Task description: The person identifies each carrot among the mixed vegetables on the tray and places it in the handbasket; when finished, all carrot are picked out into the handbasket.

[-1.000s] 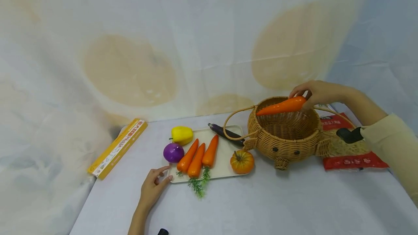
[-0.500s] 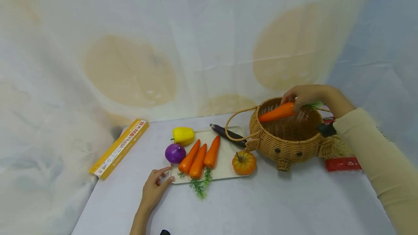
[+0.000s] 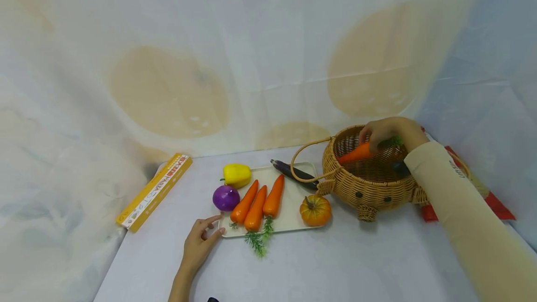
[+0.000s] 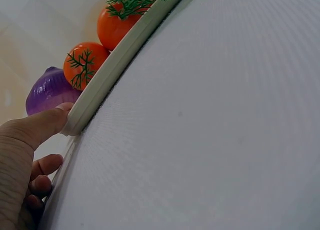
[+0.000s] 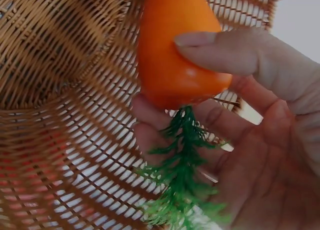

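My right hand is over the wicker basket, its fingers and thumb around the thick end of an orange carrot with a green leafy top. The carrot lies inside the basket's opening, its tip pointing left. My left hand touches the front left corner of a cream tray with thumb and index finger. On that tray are several carrots, a purple onion, a yellow bell pepper, an eggplant and a small pumpkin.
A yellow pasta box lies at the table's left side. The basket has a pig face and looped handles; its left handle arches over the eggplant. Partly behind the right sleeve lies a red food packet.
My right hand has moved the carrot left and down, deeper into the basket, and the forearm now covers more of the red packet. The left hand keeps its place at the tray corner.
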Tool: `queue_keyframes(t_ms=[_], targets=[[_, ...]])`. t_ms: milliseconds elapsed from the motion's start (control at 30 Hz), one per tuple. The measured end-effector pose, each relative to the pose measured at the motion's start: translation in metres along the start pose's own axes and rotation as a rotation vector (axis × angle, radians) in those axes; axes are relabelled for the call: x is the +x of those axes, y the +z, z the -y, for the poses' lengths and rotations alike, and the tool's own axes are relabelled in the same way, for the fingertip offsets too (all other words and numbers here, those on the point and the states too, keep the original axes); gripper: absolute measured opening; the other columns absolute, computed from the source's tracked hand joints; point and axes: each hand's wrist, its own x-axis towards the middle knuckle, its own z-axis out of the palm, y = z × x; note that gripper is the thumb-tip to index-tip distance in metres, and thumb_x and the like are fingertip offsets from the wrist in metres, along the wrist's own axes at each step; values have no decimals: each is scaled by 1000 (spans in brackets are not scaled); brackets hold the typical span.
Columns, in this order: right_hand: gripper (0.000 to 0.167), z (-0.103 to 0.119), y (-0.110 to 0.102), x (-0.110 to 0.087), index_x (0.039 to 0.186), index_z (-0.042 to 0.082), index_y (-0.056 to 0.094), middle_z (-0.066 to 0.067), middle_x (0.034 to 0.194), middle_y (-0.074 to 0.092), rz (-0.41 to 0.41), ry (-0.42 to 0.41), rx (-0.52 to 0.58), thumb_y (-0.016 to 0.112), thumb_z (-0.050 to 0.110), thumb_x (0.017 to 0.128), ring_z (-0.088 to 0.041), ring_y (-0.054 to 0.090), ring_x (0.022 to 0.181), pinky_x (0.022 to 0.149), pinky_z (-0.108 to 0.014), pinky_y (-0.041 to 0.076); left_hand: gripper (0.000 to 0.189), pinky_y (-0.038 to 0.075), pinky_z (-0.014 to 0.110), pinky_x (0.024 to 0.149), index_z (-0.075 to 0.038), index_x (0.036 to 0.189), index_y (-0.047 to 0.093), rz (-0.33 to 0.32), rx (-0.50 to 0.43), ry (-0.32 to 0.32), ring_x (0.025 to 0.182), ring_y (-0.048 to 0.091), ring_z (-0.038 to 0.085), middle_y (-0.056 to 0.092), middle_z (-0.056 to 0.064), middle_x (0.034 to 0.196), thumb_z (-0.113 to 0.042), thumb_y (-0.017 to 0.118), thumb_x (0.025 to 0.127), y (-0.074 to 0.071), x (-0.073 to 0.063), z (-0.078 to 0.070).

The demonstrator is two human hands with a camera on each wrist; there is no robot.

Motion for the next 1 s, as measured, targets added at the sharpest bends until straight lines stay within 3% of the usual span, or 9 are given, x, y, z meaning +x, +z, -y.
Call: queue_keyframes(t_ms=[133, 467, 600, 800, 1000], targets=[[51, -2, 5, 5, 122, -3, 58, -20, 114, 46, 36, 50, 3, 64, 1, 72, -25, 45, 87, 70, -34, 42, 37, 32, 25, 65, -30, 122, 69, 3, 3, -8, 74, 41, 14, 54, -1, 96, -33, 77, 86, -2, -3, 0], [41, -11, 19, 15, 114, -2, 54, -19, 112, 43, 16, 96, 3, 62, -2, 74, -28, 43, 91, 73, -37, 44, 37, 32, 24, 64, -30, 122, 70, 6, 3, -24, 74, 41, 13, 54, -1, 96, -34, 78, 86, -5, -9, -1], [40, -17, 27, 20, 115, -3, 53, -17, 108, 49, 24, 119, -56, 65, 0, 77, -27, 47, 89, 71, -35, 46, 37, 32, 24, 64, -30, 122, 70, 5, -3, -20, 73, 41, 13, 54, -1, 96, -34, 78, 86, -6, -11, 0], [47, -22, 33, 26, 121, -6, 53, -24, 122, 52, 33, 145, -166, 72, 7, 79, -35, 52, 106, 84, -45, 51, 37, 32, 24, 64, -30, 122, 70, 4, -6, -22, 74, 41, 13, 54, -1, 96, -35, 77, 86, -7, -17, -1], [43, -24, 37, 30, 116, -7, 55, -22, 112, 56, 84, 151, -205, 72, 8, 79, -30, 53, 96, 79, -42, 50, 38, 32, 24, 64, -30, 122, 70, -8, 0, -11, 73, 41, 13, 54, -2, 96, -33, 78, 85, -9, -21, -2]])
